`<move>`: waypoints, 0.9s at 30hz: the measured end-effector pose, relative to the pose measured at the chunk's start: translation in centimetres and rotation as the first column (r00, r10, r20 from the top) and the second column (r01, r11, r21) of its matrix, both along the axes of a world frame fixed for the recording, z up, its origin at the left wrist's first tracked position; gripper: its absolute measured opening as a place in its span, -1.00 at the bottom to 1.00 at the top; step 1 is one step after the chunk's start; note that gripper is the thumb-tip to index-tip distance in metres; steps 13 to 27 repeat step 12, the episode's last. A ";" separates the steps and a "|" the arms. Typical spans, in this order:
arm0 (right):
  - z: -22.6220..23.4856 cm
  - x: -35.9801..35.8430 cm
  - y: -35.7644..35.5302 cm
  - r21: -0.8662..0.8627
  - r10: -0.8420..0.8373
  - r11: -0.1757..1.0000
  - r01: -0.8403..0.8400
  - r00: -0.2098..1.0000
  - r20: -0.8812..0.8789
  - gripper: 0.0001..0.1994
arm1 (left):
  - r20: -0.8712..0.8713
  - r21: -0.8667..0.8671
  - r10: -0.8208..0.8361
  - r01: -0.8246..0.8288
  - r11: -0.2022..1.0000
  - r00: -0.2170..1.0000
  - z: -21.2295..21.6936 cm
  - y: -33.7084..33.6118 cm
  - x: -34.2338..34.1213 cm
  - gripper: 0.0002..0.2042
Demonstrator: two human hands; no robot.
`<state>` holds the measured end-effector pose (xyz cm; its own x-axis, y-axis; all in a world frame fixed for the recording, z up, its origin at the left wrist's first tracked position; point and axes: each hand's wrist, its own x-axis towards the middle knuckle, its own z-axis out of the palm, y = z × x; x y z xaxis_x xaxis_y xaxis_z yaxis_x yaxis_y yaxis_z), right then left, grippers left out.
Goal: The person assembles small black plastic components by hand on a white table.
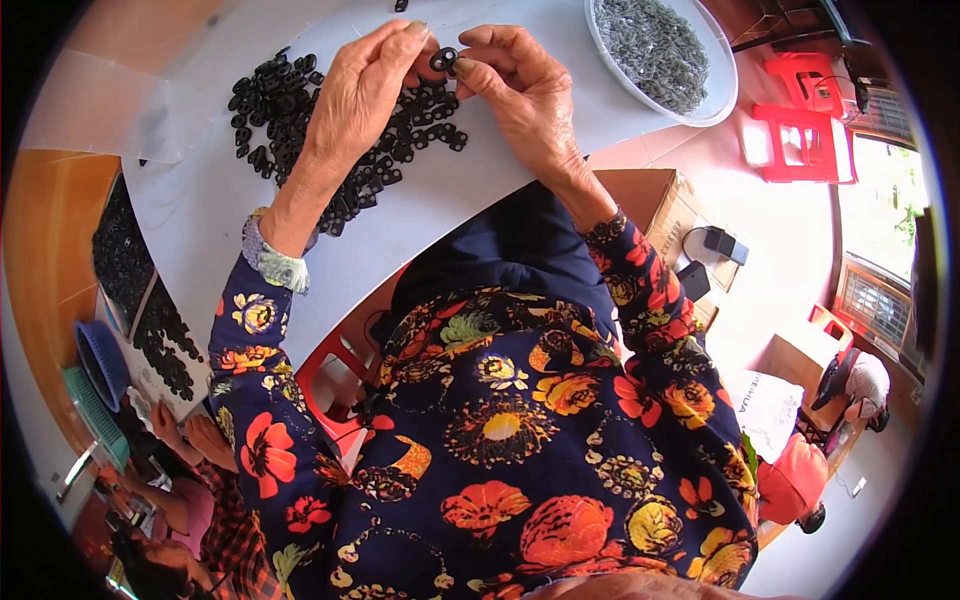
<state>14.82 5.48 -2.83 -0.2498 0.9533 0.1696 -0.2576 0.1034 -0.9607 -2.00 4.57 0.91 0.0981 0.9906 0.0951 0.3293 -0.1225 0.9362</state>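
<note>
Between the thumb and fingers of my right hand (520,95) is a small black piece with two holes (444,60), held up over the table. Close on its left, my left hand (360,95) has its thumb and fingertips pinched together; whatever they grip is hidden from view. Beneath and around my left hand and wrist spreads a loose pile of similar small black pieces (280,105) on the pale table (430,195).
A round white basin (733,70) of small clear-grey parts stands at the far right of the table. Cardboard boxes (640,200) and red stools (800,145) are to the right. At the lower left, other people work beside more black pieces (165,335) and a blue basket (100,365).
</note>
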 end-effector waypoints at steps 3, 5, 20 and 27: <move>0.2 -0.1 -0.1 -0.001 -0.019 1.000 0.019 1.000 -0.022 -0.75 | -0.009 -0.003 -0.018 0.018 1.000 1.000 -0.2 -1.0 0.4 -0.71; 0.4 -0.2 -0.2 0.017 0.018 1.000 -0.018 1.000 -0.013 -0.76 | -0.010 0.079 -0.044 0.044 0.996 0.999 -1.6 -1.2 0.4 -0.71; -0.1 0.1 -0.1 0.064 0.065 0.995 -0.071 0.994 0.091 -0.74 | -0.023 0.119 0.023 -0.020 0.993 0.999 -2.6 -1.3 0.6 -0.75; -0.1 0.1 -0.1 0.064 0.065 0.995 -0.071 0.994 0.091 -0.74 | -0.023 0.119 0.023 -0.020 0.993 0.999 -2.6 -1.3 0.6 -0.75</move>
